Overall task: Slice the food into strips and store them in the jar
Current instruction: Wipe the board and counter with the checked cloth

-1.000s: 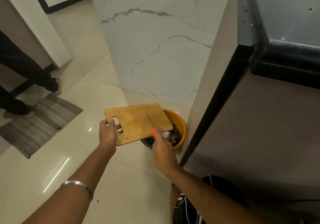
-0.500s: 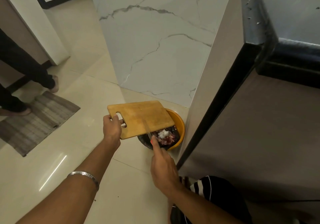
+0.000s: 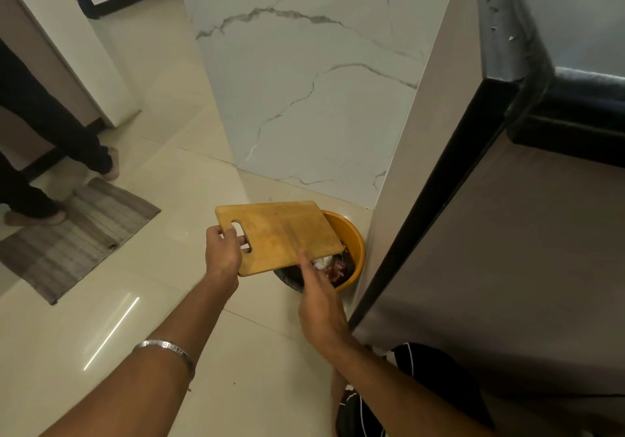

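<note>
Marble slab [image 3: 304, 81], white with grey veins, stands upright on glossy cream floor tiles [image 3: 101, 318]. Right of it a smooth grey-brown cabinet [image 3: 507, 250] with a black edge runs out of view. A striped woven mat [image 3: 74, 233] lies at left, with another person's dark trouser legs and bare feet beside it, cut off by the border. The flat rectangular wooden board [image 3: 280, 233], with a slot handle, is held tilted over a round orange bin [image 3: 355, 250] lined in black; the bin holds white and reddish scraps, hard to make out. The left hand [image 3: 223, 254] grips the board at the slot, fingers curled through. The right hand [image 3: 318, 304] is blurred, one finger extended to the board's lower edge; whether it holds anything I cannot tell. A metal bangle [image 3: 165, 352] circles the left wrist.
</note>
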